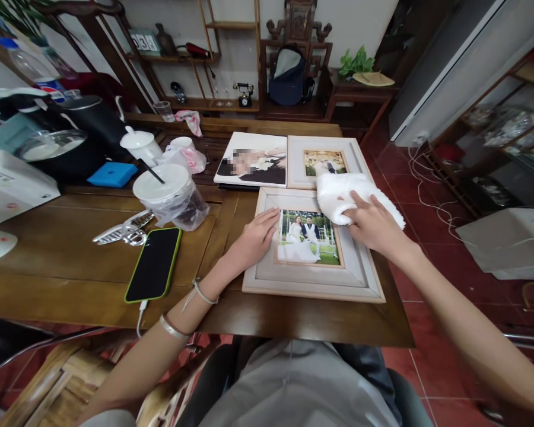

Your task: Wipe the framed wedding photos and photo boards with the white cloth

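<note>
Counting one near frame [311, 279], one far frame [297, 160], one white cloth [338, 185], one phone [153, 267].
Right hand [371, 224]: fingers bent, slightly spread, on the cloth over the near frame's far right corner; grip cannot be determined. Left hand [257, 240]: fingers extended, unclenched, touching the near frame's left border. The far frame lies beyond the right fingers, the phone left of the left fingers.

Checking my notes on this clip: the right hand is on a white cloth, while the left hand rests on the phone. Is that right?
Not quite: the head view shows the left hand resting on the nearer picture frame, not on the phone.
</note>
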`<state>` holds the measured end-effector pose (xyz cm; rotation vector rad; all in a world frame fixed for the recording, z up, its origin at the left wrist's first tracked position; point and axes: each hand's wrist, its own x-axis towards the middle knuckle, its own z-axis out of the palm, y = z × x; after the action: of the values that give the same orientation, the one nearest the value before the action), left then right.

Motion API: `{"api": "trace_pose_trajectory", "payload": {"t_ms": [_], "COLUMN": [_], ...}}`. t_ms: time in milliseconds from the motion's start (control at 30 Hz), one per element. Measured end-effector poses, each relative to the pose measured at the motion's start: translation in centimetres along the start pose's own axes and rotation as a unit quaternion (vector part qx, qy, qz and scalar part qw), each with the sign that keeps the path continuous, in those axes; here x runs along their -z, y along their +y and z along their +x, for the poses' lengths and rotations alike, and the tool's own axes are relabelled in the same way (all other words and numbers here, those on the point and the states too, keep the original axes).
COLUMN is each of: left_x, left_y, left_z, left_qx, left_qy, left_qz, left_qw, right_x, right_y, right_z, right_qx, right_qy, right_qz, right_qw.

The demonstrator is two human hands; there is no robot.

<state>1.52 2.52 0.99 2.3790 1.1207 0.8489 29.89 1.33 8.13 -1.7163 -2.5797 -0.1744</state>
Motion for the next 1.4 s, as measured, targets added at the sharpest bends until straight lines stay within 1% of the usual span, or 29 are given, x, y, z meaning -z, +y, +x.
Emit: {"api": "trace_pose_trajectory", "payload": {"t_ms": [100, 200, 267, 333, 433, 467, 500, 533, 567, 600, 633, 667, 700, 733, 767, 833, 900, 1000, 1100, 1200, 1300, 1400], "left_x": [-0.1, -0.1, -0.1, -0.1, -0.2, -0.2, -0.2, -0.1, -0.1, -0.1, 0.0, 0.0, 0.0, 0.0, 0.0, -0.1, -0.2, -0.2, -0.1, 0.2, 0.3, 0.1], "left_y": [0.1, 0.2, 0.2, 0.3, 0.2, 0.2, 0.2, 0.2, 0.2, 0.2, 0.2, 0.1, 0.1, 0.1, 0.1, 0.1, 0.2, 0.2, 0.2, 0.1, -0.1, -0.2], "left_z": [-0.1, -0.2, -0.2, -0.3, -0.3, -0.3, -0.2, -0.2, -0.2, -0.1, -0.1, -0.1, 0.0, 0.0, -0.1, -0.1, -0.2, -0.2, 0.1, 0.6, 0.9, 0.8], "left_qx": [-0.004, -0.002, 0.000, -0.002, -0.005, -0.005, -0.005, -0.004, -0.004, -0.003, -0.002, -0.002, -0.001, -0.002, -0.003, -0.005, 0.000, 0.009, 0.006, -0.002, -0.009, -0.014], "left_qy": [0.005, 0.009, 0.012, 0.015, 0.022, 0.023, 0.023, 0.020, 0.016, 0.013, 0.010, 0.009, 0.010, 0.012, 0.014, 0.016, 0.017, 0.016, 0.013, 0.009, 0.008, 0.021], "left_qz": [-0.006, -0.005, -0.006, -0.006, -0.008, -0.008, -0.008, -0.008, -0.008, -0.008, -0.009, -0.009, -0.009, -0.008, -0.008, -0.006, -0.001, 0.004, 0.006, 0.009, 0.013, 0.013], "left_qw": [1.000, 1.000, 1.000, 1.000, 1.000, 1.000, 1.000, 1.000, 1.000, 1.000, 1.000, 1.000, 1.000, 1.000, 1.000, 1.000, 1.000, 1.000, 1.000, 1.000, 1.000, 1.000], "right_x": [0.2, 0.8, 1.7, 2.8, 4.4, 4.9, 5.3, 5.6, 5.8, 5.9, 5.9, 5.7, 5.3, 4.8, 4.1, 2.2, 0.4, -1.2, -1.2, -0.7, -0.7, -1.0], "right_y": [-0.9, -3.4, -4.9, -5.8, -5.4, -4.8, -4.1, -3.3, -2.5, -1.7, -1.1, -0.5, -0.1, 0.1, 0.3, 0.2, -0.2, -1.3, -2.1, -2.3, -2.0, -1.8], "right_z": [-0.7, -1.9, -3.2, -4.8, -7.0, -7.4, -7.8, -7.9, -7.8, -7.6, -7.1, -6.5, -5.8, -4.9, -4.0, -2.4, -1.3, -1.2, -2.5, -3.7, -3.9, -3.4], "right_qx": [0.019, 0.065, 0.100, 0.136, 0.171, 0.169, 0.156, 0.138, 0.114, 0.088, 0.064, 0.047, 0.043, 0.046, 0.058, 0.089, 0.105, 0.112, 0.136, 0.150, 0.149, 0.145], "right_qy": [-0.006, -0.015, -0.023, -0.038, -0.098, -0.113, -0.108, -0.071, -0.008, 0.068, 0.140, 0.195, 0.220, 0.216, 0.192, 0.126, 0.071, 0.047, 0.039, 0.031, 0.037, 0.038], "right_qz": [-0.005, -0.008, 0.011, 0.054, 0.139, 0.163, 0.178, 0.182, 0.174, 0.154, 0.127, 0.099, 0.076, 0.057, 0.041, 0.019, 0.007, 0.003, 0.016, 0.037, 0.044, 0.032], "right_qw": [1.000, 0.998, 0.995, 0.988, 0.971, 0.966, 0.966, 0.971, 0.978, 0.982, 0.980, 0.975, 0.972, 0.974, 0.979, 0.988, 0.992, 0.993, 0.990, 0.987, 0.987, 0.988]}}
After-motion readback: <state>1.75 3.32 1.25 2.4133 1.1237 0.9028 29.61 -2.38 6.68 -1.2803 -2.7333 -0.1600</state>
